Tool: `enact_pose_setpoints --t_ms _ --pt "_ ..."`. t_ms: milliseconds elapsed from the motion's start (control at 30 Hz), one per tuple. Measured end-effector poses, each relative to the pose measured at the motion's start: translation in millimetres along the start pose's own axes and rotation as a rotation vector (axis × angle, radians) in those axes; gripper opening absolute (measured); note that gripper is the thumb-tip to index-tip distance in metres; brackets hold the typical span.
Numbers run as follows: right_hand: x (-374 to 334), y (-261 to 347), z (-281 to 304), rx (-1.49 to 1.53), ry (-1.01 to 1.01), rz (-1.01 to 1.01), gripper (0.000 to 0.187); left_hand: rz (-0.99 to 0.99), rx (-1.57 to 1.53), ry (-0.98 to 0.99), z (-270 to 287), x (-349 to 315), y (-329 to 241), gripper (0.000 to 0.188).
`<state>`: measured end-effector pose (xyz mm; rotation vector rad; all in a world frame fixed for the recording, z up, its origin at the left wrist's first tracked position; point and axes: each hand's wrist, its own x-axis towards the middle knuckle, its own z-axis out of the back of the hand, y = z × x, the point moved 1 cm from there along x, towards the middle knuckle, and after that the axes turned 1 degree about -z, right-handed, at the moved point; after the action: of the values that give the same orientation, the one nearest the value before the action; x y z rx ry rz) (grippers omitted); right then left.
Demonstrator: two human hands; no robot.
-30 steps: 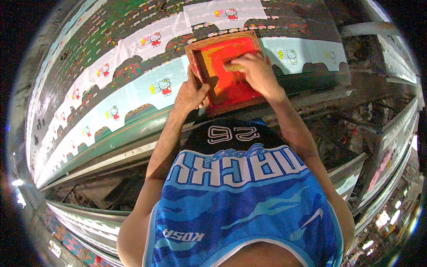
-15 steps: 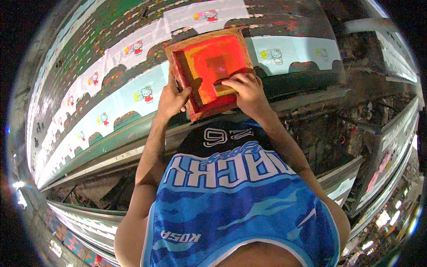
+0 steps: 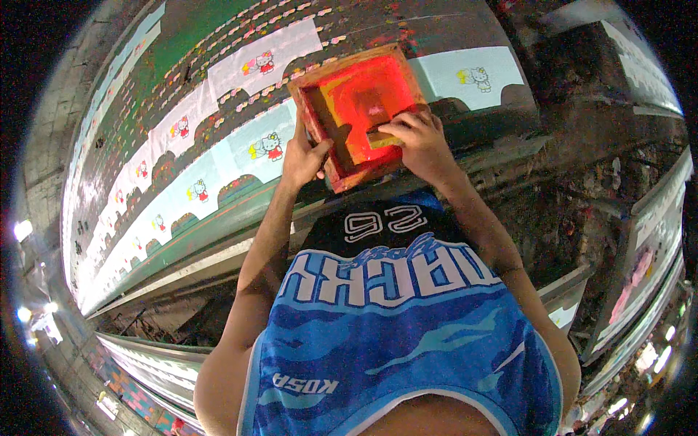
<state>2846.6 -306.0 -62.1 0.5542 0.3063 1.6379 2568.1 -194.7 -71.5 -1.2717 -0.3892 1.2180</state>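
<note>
A square wooden screen printing frame (image 3: 347, 65) with bright red ink inside lies tilted over a row of white cloth pieces. My left hand (image 3: 302, 158) is closed on its left wall, thumb bent over the inner side. Inside the frame's near right part, my right hand (image 3: 423, 144) grips a small squeegee (image 3: 381, 139), mostly covered by my fingers. Left of the frame lies a cloth piece (image 3: 247, 163) printed with a cat figure in red and yellow. The cloth piece (image 3: 502, 69) on the right bears a paler cat print without red.
The long green table (image 3: 429, 29) is speckled with ink marks and carries another row of printed cloths (image 3: 229, 67) farther back. Its near edge (image 3: 218, 251) runs just in front of me. Dark clutter fills the gap at right, beside more long tables (image 3: 640, 240).
The frame has shifted rightward along the cloth row, with both hands still on it and the squeegee. One more red cat print shows at its left, one fewer pale print at its right.
</note>
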Motion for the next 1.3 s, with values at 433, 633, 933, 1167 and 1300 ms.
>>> enact_pose_setpoints --t_ms 433,633,933,1167,1300 --pt "13.8 0.4 19.6 -0.052 0.384 -0.116 0.046 0.050 0.038 0.006 -1.3 -5.1 -3.2 0.110" --pt "112.0 -31.7 -1.9 0.086 0.313 -0.161 0.038 0.036 0.113 0.029 -3.7 -1.8 -14.1 0.104" --pt "35.9 4.8 7.4 -0.167 0.190 -0.034 0.047 0.046 0.106 -0.037 -3.2 -7.9 -3.2 0.103" --pt "0.8 -1.0 12.6 0.023 0.122 -0.053 0.051 0.042 0.128 -0.028 -4.8 -4.0 -8.7 0.108" --pt "0.5 -14.8 19.7 0.040 0.084 -0.046 0.052 0.067 0.107 -0.054 -10.2 -8.7 -33.2 0.110"
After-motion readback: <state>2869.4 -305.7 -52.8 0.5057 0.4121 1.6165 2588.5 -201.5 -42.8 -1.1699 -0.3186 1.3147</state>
